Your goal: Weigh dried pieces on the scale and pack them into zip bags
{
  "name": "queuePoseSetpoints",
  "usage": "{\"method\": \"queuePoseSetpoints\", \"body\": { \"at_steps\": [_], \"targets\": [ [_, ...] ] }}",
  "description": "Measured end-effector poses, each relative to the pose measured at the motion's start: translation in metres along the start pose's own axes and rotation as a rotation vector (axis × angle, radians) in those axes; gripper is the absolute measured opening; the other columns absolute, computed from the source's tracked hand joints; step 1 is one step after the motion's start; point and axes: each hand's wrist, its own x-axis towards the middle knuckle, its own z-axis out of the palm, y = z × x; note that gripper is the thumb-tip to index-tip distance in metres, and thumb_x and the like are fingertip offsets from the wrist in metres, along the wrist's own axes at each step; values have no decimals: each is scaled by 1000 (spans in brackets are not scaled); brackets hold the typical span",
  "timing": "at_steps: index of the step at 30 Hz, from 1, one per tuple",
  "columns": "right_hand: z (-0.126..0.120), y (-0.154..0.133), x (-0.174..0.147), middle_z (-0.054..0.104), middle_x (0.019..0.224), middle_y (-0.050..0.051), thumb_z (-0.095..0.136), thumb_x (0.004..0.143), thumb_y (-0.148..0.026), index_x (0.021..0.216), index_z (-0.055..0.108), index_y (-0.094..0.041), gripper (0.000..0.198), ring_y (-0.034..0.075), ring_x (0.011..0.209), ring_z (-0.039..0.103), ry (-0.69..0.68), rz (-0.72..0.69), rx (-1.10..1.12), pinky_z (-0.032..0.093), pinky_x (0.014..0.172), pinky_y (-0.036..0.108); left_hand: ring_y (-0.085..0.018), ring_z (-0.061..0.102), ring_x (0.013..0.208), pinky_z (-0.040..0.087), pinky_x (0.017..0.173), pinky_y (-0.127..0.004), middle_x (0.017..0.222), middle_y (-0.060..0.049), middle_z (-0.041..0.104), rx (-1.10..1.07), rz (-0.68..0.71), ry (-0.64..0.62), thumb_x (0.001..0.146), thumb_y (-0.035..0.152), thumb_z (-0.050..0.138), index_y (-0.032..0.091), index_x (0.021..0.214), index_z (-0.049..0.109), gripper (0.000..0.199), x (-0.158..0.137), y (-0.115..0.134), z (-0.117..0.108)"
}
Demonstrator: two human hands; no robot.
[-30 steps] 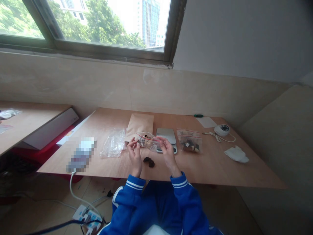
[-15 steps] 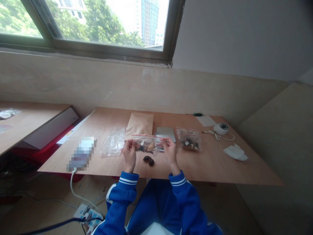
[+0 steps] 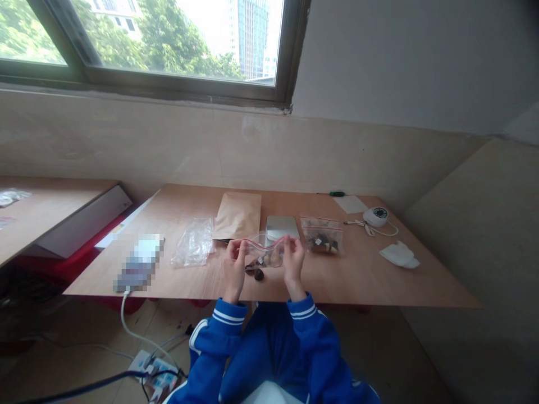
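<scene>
My left hand (image 3: 234, 265) and my right hand (image 3: 292, 259) pinch the two top corners of a small clear zip bag (image 3: 265, 252) with a red seal line, held just above the wooden table (image 3: 362, 275). Small brown and dark pieces sit in the bag's bottom, and its mouth bows apart between my fingers. A few dark pieces (image 3: 256, 274) lie loose on the table under the bag. Behind it rests a silver scale (image 3: 282, 225). Both wrists wear blue sleeves with white stripes.
On the table lie a brown paper pouch (image 3: 238, 216), an empty crumpled clear bag (image 3: 194, 242), a second filled zip bag (image 3: 322, 237), a white round device with cord (image 3: 376, 216), a white cloth (image 3: 398, 255) and white paper (image 3: 349, 203). A power strip (image 3: 154, 370) lies on the floor.
My hands have drawn closer together, so the bag that was stretched flat half a second ago now bows apart at the top. The bag has come slightly lower and nearer to me.
</scene>
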Motion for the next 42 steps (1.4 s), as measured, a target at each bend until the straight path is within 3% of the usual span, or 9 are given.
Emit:
{"method": "queuePoseSetpoints", "body": {
  "at_steps": [4,8,13,17,27,36,38,40,42],
  "targets": [
    [2,-7,-7,56,53,-4,52,86,-56,78,50,-21,36,16,51,57,138,-64,-44,47,59,29,-15,57,55,47,55,-27,65,3,55,40,-37,151,87,54,47,22,83,48,33,-3,3,12],
    [-6,-12,-4,59,52,-3,53,86,-55,75,51,-20,37,17,52,60,143,-60,-45,48,63,31,-11,51,49,43,48,-25,64,4,50,57,1,144,87,55,47,20,83,47,35,3,6,17],
    [-26,-12,2,73,75,7,60,81,-54,84,61,-18,36,24,74,70,-87,37,2,53,75,37,-12,56,59,47,54,-24,70,1,56,29,16,142,85,53,51,19,83,52,35,8,9,15],
    [-36,-8,4,75,90,10,56,84,-52,90,65,-18,36,27,89,70,-159,60,15,52,84,40,-15,62,64,52,59,-27,74,0,59,-26,-20,115,84,53,54,19,84,54,34,5,8,13],
    [-45,-21,2,74,89,7,56,86,-45,89,67,-18,29,24,88,68,-132,-84,-49,52,85,38,-17,66,69,54,64,-29,77,-1,63,-117,-49,61,82,49,59,19,85,56,30,1,12,10],
    [-48,-19,-3,73,94,8,53,88,-44,92,69,-17,31,25,93,66,-166,-76,-65,49,89,41,-14,63,71,50,70,-26,72,0,64,-20,105,214,85,44,58,19,78,57,26,-5,24,10],
    [-51,-25,-3,70,106,10,51,89,-43,102,67,-18,32,25,102,62,-158,-139,-174,46,94,43,-13,62,68,50,67,-25,70,1,63,-43,96,155,84,43,59,20,78,56,25,-7,26,10],
    [-49,-37,-2,64,120,10,51,89,-39,114,63,-20,33,26,114,55,-137,-289,-314,40,101,45,-13,62,66,50,62,-24,71,0,64,-53,78,75,84,43,59,20,78,57,24,-10,27,11],
    [-41,-52,0,61,125,7,53,89,-35,119,61,-24,33,25,121,49,-231,-456,-431,34,106,45,-13,62,65,50,58,-23,71,0,64,-59,59,1,83,43,61,20,78,57,24,-14,28,13]
  ]
}}
